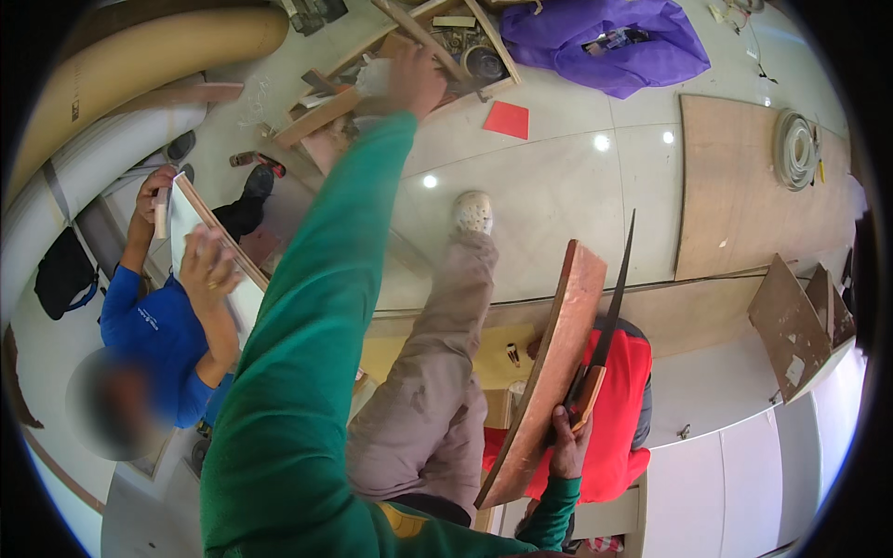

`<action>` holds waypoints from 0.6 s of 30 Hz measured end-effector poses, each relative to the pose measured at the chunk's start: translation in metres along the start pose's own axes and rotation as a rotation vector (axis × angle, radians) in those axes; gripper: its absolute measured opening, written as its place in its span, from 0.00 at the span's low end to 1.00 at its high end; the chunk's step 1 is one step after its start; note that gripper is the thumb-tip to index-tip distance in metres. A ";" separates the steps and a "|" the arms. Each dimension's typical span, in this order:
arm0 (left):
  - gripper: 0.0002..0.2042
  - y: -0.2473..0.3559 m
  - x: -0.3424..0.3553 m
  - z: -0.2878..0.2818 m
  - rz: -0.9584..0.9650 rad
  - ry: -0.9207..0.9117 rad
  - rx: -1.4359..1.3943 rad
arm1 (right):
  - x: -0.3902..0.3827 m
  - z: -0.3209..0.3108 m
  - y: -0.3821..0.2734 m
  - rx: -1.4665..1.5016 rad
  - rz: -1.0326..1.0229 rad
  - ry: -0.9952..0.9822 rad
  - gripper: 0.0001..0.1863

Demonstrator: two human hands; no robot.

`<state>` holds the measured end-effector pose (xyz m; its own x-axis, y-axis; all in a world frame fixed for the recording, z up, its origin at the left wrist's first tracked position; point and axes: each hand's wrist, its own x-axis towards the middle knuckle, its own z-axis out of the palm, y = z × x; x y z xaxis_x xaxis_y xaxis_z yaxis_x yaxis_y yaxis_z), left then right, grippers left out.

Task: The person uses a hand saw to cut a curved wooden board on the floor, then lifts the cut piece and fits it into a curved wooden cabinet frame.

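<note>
My left hand [417, 86], at the end of a long green sleeve, reaches into an open wooden box [505, 53] on the floor. Motion smears its fingers, so I cannot make out whether they hold anything. Beside it are a whitish piece [375, 78] and several wood strips. My right hand [569, 448] is closed around a handsaw [606, 337] and a reddish-brown wooden board [549, 372] together. The saw's dark blade points away from me, alongside the board's right face. Part of its handle is hidden by my fingers.
At left, a person in blue [172, 321] holds a white panel [197, 244]. Behind my board is a person in red [619, 409]. A purple bag [595, 51], red square [507, 119], plywood sheet [735, 214] with coiled hose [796, 149], and large rolls [167, 70] lie around.
</note>
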<state>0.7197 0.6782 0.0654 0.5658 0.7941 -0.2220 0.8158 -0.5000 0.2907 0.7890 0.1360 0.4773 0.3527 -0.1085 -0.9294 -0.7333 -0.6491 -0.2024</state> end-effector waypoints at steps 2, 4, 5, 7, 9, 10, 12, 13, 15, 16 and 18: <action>0.19 0.029 0.008 0.008 -0.048 0.051 -0.294 | -0.002 -0.002 -0.006 -0.010 0.054 0.059 0.37; 0.24 0.065 0.020 0.022 -0.313 -0.175 -0.280 | -0.006 -0.005 -0.018 0.012 0.024 0.026 0.34; 0.27 0.079 0.024 0.031 -0.407 -0.144 -0.282 | -0.008 -0.006 -0.025 0.023 0.002 0.032 0.33; 0.32 0.099 0.029 0.049 -0.580 -0.068 -0.271 | -0.014 -0.006 -0.042 0.034 -0.012 0.034 0.30; 0.35 0.107 0.029 0.064 -0.658 0.082 -0.223 | -0.019 -0.005 -0.059 0.008 -0.039 0.055 0.31; 0.37 0.106 0.030 0.068 -0.743 0.065 -0.327 | -0.021 -0.004 -0.066 0.027 -0.042 0.081 0.31; 0.40 0.105 0.031 0.073 -0.871 0.076 -0.472 | -0.021 -0.002 -0.080 0.028 -0.085 0.065 0.31; 0.40 0.107 0.031 0.073 -0.901 0.088 -0.515 | -0.019 -0.002 -0.087 0.013 -0.063 0.095 0.32; 0.37 0.109 0.034 0.070 -1.004 0.099 -0.538 | -0.013 -0.001 -0.098 -0.016 -0.183 0.036 0.34; 0.35 0.112 0.037 0.068 -1.053 0.108 -0.514 | -0.010 -0.001 -0.104 -0.048 -0.179 0.051 0.34; 0.30 0.115 0.038 0.064 -1.054 0.160 -0.664 | -0.007 -0.001 -0.116 -0.099 -0.200 0.043 0.35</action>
<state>0.8425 0.6293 0.0305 -0.3828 0.7572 -0.5293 0.6177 0.6358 0.4628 0.8723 0.2108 0.5073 0.5113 -0.0012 -0.8594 -0.5865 -0.7314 -0.3480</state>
